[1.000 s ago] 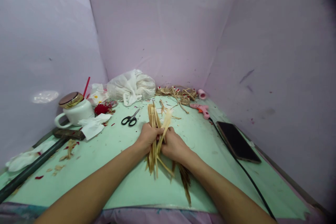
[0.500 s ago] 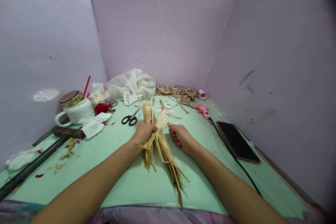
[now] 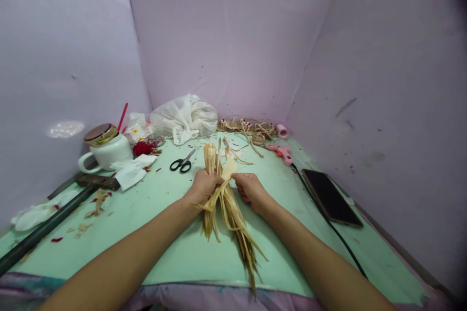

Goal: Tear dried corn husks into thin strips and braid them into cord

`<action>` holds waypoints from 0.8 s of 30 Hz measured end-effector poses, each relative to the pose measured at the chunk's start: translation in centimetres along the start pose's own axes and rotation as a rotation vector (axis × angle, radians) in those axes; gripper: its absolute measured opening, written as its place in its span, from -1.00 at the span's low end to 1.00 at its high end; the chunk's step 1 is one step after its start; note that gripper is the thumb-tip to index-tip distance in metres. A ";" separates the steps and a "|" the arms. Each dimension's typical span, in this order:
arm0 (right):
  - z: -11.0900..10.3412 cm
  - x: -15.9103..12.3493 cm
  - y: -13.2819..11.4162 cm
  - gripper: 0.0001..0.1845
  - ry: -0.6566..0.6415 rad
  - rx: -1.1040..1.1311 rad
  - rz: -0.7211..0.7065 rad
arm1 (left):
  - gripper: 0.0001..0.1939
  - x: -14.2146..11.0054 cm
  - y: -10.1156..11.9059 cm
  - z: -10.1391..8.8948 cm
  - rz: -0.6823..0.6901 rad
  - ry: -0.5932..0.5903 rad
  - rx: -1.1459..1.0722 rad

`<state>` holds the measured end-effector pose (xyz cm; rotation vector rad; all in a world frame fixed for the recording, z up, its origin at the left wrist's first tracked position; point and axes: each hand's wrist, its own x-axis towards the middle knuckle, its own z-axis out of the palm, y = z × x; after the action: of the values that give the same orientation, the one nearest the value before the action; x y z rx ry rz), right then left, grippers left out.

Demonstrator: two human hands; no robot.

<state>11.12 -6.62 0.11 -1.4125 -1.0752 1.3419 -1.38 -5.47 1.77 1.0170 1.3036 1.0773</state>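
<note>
My left hand is closed around a bundle of dried corn husks, with the thumb pressed over the strips. Cut ends stick up above that fist, while long ragged tails spread downward over the table. One broad, pale husk strip leans up to the right. My right hand is curled, its thumb and forefinger pinched at that strip's edge. Black-handled scissors lie just beyond my left hand.
Left: a lidded white mug, tissue and hammer. Back: a plastic bag and twine pieces. Right: a pink glue gun, its cord and a dark phone or tablet. Lilac walls enclose three sides.
The husk bundle and my left hand have shifted slightly right. My right fingertips, apart from the husks before, now meet the pale strip's edge.
</note>
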 end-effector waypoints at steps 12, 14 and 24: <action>-0.1 0.0 0.0 -0.68 -0.001 0.015 -0.004 | -0.89 0.1 -0.3 0.0 0.003 0.002 0.008; -0.1 0.0 0.2 -0.69 0.004 0.021 -0.025 | -0.89 0.3 -0.5 0.0 -0.011 0.002 0.004; 0.0 -0.2 0.0 -0.67 -0.034 0.143 -0.029 | -0.89 -0.1 0.0 0.1 -0.003 0.004 -0.010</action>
<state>11.08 -6.77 0.14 -1.2689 -0.9979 1.3982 -1.29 -5.55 1.75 1.0054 1.3015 1.0828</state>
